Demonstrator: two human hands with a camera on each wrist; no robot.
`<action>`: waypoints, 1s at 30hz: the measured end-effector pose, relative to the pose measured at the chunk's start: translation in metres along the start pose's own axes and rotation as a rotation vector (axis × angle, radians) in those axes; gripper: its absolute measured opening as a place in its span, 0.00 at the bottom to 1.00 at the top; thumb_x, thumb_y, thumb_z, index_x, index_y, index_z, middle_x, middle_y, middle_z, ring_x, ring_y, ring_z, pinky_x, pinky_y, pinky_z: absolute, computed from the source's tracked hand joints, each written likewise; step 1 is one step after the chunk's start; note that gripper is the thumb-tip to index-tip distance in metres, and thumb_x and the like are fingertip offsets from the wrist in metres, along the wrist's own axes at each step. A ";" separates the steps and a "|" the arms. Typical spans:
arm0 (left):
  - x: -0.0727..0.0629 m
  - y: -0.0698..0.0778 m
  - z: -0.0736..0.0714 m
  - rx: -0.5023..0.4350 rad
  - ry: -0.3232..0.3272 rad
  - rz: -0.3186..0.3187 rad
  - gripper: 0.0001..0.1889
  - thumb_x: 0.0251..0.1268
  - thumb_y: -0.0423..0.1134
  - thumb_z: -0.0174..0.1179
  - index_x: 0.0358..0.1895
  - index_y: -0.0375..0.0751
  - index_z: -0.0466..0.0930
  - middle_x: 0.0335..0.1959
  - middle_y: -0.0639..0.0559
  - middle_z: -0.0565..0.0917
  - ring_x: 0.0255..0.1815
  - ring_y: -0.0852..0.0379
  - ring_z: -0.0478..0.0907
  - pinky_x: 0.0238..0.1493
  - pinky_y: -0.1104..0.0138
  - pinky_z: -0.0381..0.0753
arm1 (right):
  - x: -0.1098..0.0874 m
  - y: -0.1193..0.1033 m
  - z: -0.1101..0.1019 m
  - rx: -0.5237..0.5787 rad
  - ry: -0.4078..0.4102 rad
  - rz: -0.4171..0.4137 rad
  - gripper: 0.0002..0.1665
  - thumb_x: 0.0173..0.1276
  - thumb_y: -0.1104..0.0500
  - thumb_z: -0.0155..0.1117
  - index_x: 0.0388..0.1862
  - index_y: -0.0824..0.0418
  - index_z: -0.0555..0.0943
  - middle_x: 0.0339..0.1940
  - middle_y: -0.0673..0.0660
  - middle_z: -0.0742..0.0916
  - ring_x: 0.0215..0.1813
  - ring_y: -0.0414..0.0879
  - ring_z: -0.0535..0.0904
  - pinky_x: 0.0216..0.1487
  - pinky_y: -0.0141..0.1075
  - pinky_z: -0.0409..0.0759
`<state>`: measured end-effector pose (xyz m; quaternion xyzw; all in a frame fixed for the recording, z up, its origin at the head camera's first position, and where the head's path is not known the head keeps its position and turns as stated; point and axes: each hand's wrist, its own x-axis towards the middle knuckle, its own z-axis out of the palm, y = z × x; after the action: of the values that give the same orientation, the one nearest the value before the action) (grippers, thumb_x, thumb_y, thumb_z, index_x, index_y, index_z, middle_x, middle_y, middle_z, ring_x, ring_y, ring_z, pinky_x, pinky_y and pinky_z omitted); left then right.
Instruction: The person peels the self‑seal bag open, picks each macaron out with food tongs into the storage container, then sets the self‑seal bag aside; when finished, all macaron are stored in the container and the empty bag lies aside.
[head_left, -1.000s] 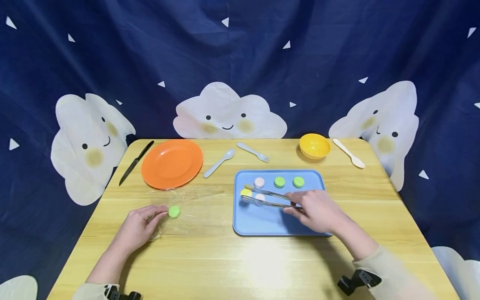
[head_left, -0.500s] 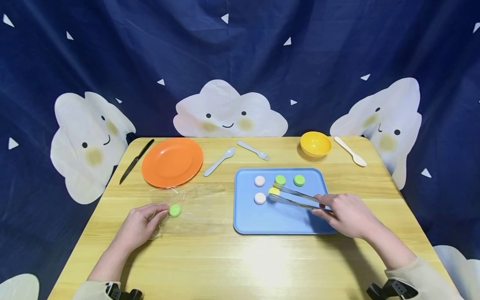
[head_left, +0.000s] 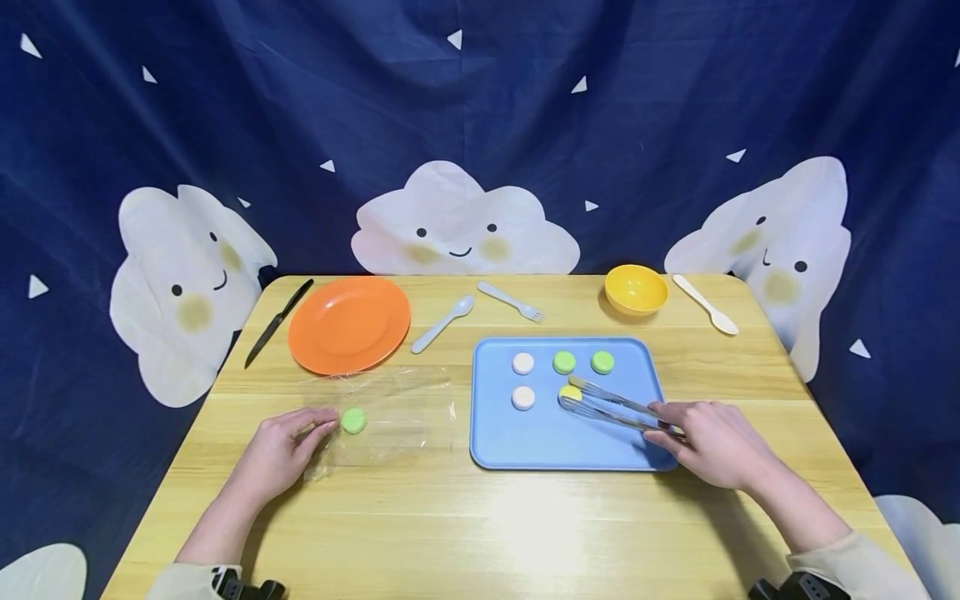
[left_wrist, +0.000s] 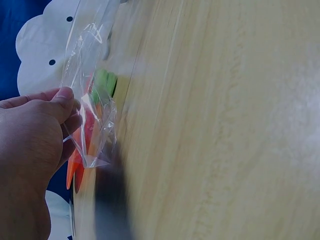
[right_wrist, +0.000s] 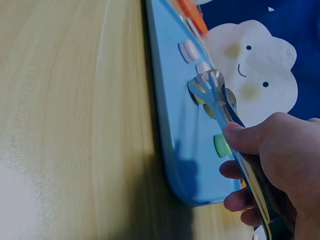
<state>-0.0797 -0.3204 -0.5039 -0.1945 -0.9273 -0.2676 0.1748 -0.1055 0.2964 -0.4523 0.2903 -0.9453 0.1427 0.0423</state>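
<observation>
My left hand (head_left: 288, 446) pinches the left edge of a clear plastic bag (head_left: 405, 421) lying on the table; a green macaron (head_left: 354, 421) is in the bag close to the fingertips. In the left wrist view, thumb and fingers hold the crinkled bag (left_wrist: 107, 130) up slightly. On the right, my right hand (head_left: 708, 442) grips metal tongs (head_left: 611, 417). Their tips lie on both sides of a yellow macaron (head_left: 569, 392) on the blue tray (head_left: 540, 450); whether they squeeze it I cannot tell. Two pale pink macarons (head_left: 522, 398) and two green macarons (head_left: 564, 362) also sit there.
An orange plate (head_left: 349, 325) and a black knife (head_left: 279, 323) lie at the back left. A light-blue spoon (head_left: 442, 324) and fork (head_left: 510, 301) are behind the tray. A yellow bowl (head_left: 636, 290) and cream spoon (head_left: 706, 305) stand back right.
The tongs moved right across the tray with the yellow macaron, from its left side to right of the near pink macaron. My left hand stayed at the bag.
</observation>
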 end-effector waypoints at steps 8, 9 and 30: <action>0.001 -0.001 -0.001 0.007 -0.006 -0.006 0.12 0.62 0.24 0.74 0.47 0.41 0.91 0.45 0.52 0.92 0.47 0.46 0.90 0.58 0.83 0.75 | 0.007 -0.005 -0.003 0.020 -0.010 0.014 0.11 0.69 0.46 0.77 0.37 0.44 0.81 0.24 0.33 0.74 0.20 0.30 0.64 0.20 0.32 0.63; 0.001 -0.001 -0.001 0.005 -0.005 -0.005 0.12 0.62 0.24 0.74 0.47 0.41 0.91 0.45 0.52 0.92 0.47 0.46 0.90 0.59 0.83 0.74 | 0.010 -0.008 -0.004 0.023 -0.007 0.006 0.11 0.69 0.46 0.78 0.39 0.46 0.83 0.24 0.33 0.76 0.20 0.30 0.64 0.20 0.32 0.64; 0.002 0.001 0.001 0.014 0.022 -0.049 0.11 0.66 0.26 0.73 0.47 0.44 0.91 0.43 0.54 0.92 0.46 0.48 0.90 0.53 0.73 0.83 | 0.102 -0.093 0.032 0.055 -0.095 -0.221 0.19 0.77 0.46 0.70 0.56 0.57 0.88 0.34 0.42 0.86 0.30 0.37 0.78 0.32 0.41 0.79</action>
<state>-0.0810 -0.3192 -0.5034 -0.1673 -0.9318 -0.2673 0.1797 -0.1378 0.1582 -0.4431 0.4004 -0.9041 0.1492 0.0050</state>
